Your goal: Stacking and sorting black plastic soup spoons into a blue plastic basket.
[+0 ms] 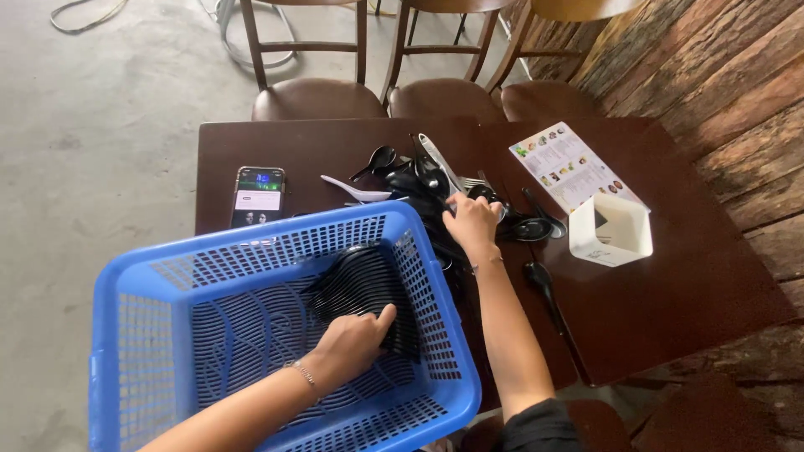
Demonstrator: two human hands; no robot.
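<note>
A blue perforated plastic basket [167, 259] sits tilted at the near edge of a dark brown table [670, 293]. Inside it, my left hand [356, 339] rests on a stack of black plastic spoons [360, 280]. My right hand [471, 222] reaches past the basket's right wall into a loose pile of black spoons [427, 180] on the table, its fingers closed on some of them. A white spoon [356, 191] lies at the pile's left edge.
A phone [258, 197] with a lit screen lies left of the pile. A white square holder [611, 230] and a printed menu card [574, 166] sit on the right. One black spoon [540, 280] lies apart. Three wooden chairs [314, 96] stand behind the table; a wood wall runs along the right.
</note>
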